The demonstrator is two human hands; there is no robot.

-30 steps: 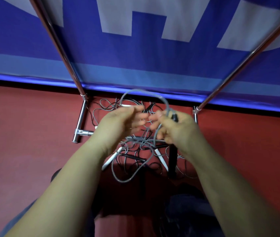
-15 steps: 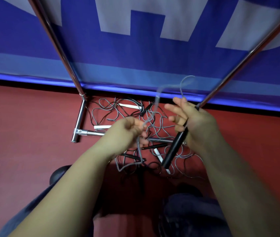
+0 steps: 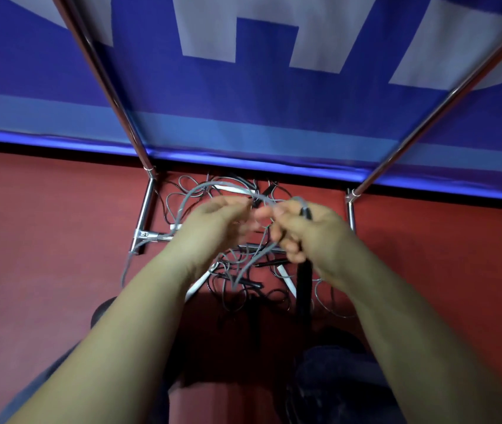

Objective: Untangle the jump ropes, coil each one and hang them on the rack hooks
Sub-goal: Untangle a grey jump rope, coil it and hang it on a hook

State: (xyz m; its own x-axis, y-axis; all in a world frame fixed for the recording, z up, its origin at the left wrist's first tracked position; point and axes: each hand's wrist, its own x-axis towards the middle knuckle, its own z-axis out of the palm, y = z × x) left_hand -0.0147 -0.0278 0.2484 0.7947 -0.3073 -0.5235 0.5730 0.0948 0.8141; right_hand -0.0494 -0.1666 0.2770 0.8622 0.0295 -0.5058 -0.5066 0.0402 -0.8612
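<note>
My left hand (image 3: pixel 213 229) and my right hand (image 3: pixel 305 231) meet at the middle of the view, fingertips almost touching. Both pinch one grey jump rope (image 3: pixel 188 197), which arcs in a loop above and to the left of my left hand and hangs down between my wrists. My right hand also grips that rope's black handle (image 3: pixel 304 280), which points down below the palm. Beneath my hands a tangle of other ropes (image 3: pixel 243 286) with black and white handles lies on the red floor. No hooks are in view.
The chrome rack's base bar (image 3: pixel 142 221) and two slanted poles (image 3: pixel 112 87) frame the pile, the right pole (image 3: pixel 427 123) rising to the upper right. A blue and white banner (image 3: pixel 259 117) hangs behind. My dark trouser knees (image 3: pixel 335 377) are at the bottom.
My right hand has come back down and left from its raised position to meet my left hand. The rope loop now arcs over to the left, and the black handle hangs straighter.
</note>
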